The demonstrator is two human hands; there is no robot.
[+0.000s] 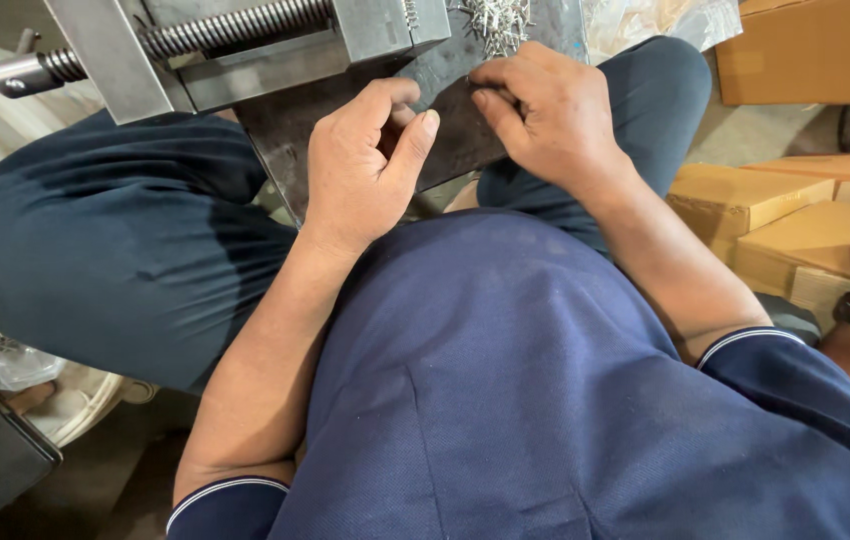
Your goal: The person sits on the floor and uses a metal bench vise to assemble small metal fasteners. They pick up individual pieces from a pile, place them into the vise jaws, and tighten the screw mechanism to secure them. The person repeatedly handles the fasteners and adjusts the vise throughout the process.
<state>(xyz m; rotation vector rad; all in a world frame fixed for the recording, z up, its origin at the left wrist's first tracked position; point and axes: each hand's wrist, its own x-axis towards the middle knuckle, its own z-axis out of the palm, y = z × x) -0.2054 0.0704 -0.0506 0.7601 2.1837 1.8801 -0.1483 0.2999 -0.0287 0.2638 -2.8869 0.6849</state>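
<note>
Both forearms are reaching forward, elbows bent. Left hand is curling loosely, thumb sticking up, fingers tucked. Right hand is lying knuckles-up, fingertips pinching down together, wrist angling inward.

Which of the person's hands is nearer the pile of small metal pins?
Right. The right hand lies just below the pile of pins, its fingers almost touching; the left hand rests farther down-left on the dark metal plate.

A dark steel plate lies flat across my lap, its near edge under my fingers. A heap of small silvery pins rests on its far end, just beside the vise.
</note>
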